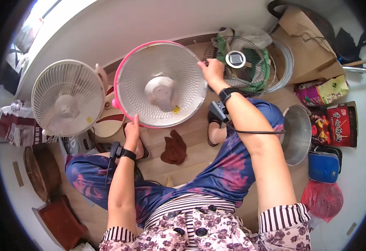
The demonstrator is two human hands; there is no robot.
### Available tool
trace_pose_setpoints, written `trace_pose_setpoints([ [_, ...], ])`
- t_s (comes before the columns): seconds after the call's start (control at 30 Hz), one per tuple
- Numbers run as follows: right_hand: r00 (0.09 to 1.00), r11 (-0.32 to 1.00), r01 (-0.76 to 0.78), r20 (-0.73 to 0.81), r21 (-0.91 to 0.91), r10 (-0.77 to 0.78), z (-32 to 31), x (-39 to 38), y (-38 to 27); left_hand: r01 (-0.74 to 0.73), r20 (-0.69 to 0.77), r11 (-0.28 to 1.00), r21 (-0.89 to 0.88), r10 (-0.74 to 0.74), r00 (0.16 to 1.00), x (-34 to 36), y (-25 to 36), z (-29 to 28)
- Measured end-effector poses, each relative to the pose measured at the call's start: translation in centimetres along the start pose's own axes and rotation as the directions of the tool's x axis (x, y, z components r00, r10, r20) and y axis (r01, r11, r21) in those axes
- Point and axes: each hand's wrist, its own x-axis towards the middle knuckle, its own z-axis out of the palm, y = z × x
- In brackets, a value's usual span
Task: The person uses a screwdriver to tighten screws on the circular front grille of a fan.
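A round silver reflector dish with a pink rim point(137, 83) is held up above the floor between my two hands. My left hand point(132, 131) grips its lower left rim, thumb upward. My right hand point(212, 73) has its fingers closed on the right edge. A crumpled brown cloth point(173, 149) lies on the wooden floor below the dish. Left of it is a white fan with a wire guard point(61, 96). Just beyond my right hand lie a dark wire guard with a white centre point(245, 44) and some green material.
Wire rings point(286, 62), cardboard point(306, 42), a metal bucket point(295, 136), colourful bags point(333, 123), a blue case point(323, 165) and a red bag point(321, 196) sit at right. At left are wooden boxes point(59, 224) and a printed bag point(13, 125). A white wall point(116, 21) curves behind.
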Motion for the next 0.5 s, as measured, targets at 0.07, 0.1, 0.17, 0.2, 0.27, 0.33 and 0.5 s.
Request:
trace_pose_setpoints([
  [0.07, 1.0, 1.0, -0.011, 0.018, -0.012, 0.011, -0.5, 0.0, 0.3, 0.029, 0.09, 0.996, -0.084, -0.021, 0.996, -0.1, -0.5, 0.6],
  [0.1, 1.0, 1.0, -0.016, 0.011, -0.018, 0.016, -0.5, 0.0, 0.7, 0.074, 0.172, 0.985, -0.154, -0.047, 0.984, -0.2, -0.5, 0.7],
  [0.17, 0.998, 1.0, 0.02, -0.057, -0.019, -0.021, -0.4, 0.0, 1.3, 0.155, 0.258, 0.967, -0.2, -0.101, 0.961, -0.2, -0.2, 1.0],
  [0.2, 0.999, 1.0, 0.017, -0.035, -0.021, -0.018, -0.3, 0.0, 1.3, 0.154, 0.249, 0.964, -0.217, -0.098, 0.964, -0.4, -0.2, 0.9],
  [0.27, 1.0, 1.0, -0.004, -0.031, 0.002, 0.004, -0.5, 0.4, 1.4, 0.155, 0.236, 0.961, -0.23, -0.099, 0.967, -0.8, 0.0, 0.9],
  [0.33, 0.997, 0.998, -0.061, 0.039, 0.011, 0.06, -0.7, 0.4, 0.5, 0.136, 0.228, 0.95, -0.283, -0.071, 0.971, -0.9, -0.7, 0.4],
  [0.5, 0.99, 0.998, -0.065, -0.127, 0.026, 0.068, -1.0, 1.5, 4.6, 0.19, 0.229, 0.966, -0.176, -0.148, 0.962, -1.3, 1.2, 0.0],
])
